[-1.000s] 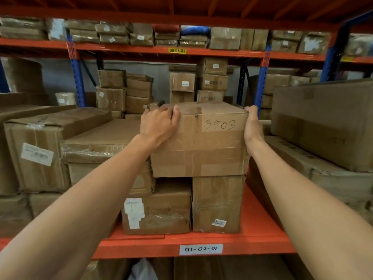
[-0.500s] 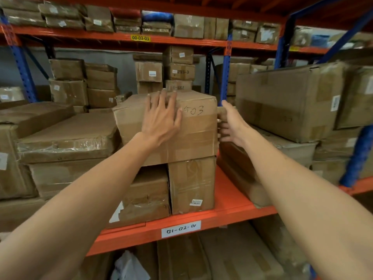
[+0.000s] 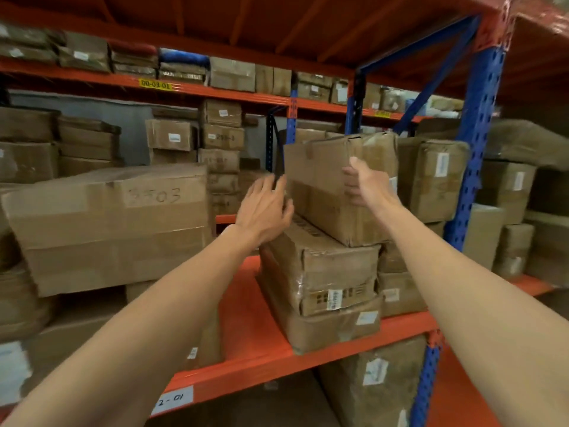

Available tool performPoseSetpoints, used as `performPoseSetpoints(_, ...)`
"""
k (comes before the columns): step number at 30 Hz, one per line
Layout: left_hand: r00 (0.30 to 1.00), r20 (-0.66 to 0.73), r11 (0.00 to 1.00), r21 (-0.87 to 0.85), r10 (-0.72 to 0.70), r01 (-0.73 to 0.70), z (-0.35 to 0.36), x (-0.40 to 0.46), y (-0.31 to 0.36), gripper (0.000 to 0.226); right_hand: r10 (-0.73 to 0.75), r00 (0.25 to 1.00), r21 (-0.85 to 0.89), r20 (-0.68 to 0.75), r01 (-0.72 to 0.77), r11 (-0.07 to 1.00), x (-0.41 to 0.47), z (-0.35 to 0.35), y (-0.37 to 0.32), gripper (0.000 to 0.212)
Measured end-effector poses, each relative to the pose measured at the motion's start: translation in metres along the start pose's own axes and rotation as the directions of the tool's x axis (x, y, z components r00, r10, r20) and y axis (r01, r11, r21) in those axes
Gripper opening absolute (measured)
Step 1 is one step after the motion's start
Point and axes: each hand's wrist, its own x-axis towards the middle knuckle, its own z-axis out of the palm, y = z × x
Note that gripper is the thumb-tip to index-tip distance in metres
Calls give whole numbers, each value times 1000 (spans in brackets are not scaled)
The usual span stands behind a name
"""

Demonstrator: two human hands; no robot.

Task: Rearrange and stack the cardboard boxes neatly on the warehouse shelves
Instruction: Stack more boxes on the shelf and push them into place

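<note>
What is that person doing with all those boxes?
A person is tidying cardboard boxes on a big orange warehouse shelf. Both hands are on a tall box that sits tilted on top of a stack of flatter boxes. The right hand holds its front face, and the left hand reaches to its left edge with fingers spread. To the left, a wide box marked 3503 sits on other boxes.

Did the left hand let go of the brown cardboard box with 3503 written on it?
Yes. The left hand has moved rightward off the brown 3503 box, now reaching a tilted cardboard box.
</note>
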Motion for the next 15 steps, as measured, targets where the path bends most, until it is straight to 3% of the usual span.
performPoseSetpoints(5,960,260,985,-103,-105,136,46,35,58,77,-157,969,-169,-193,124,978,21,-53,34,38)
performPoseSetpoints(8,917,371,968,-138,-144,208,55,50,69,89,-187,954,-196,-233,142,970,41,-66,44,39)
performPoseSetpoints(11,914,367,929,-247,-175,277,53,67,76,91,-95,978,-213,-184,54,975,54,-70,58,59)
performPoseSetpoints(15,952,248,860,-430,-180,275,29,104,88,84,134,990,-205,45,-122,971,49,-68,93,86)
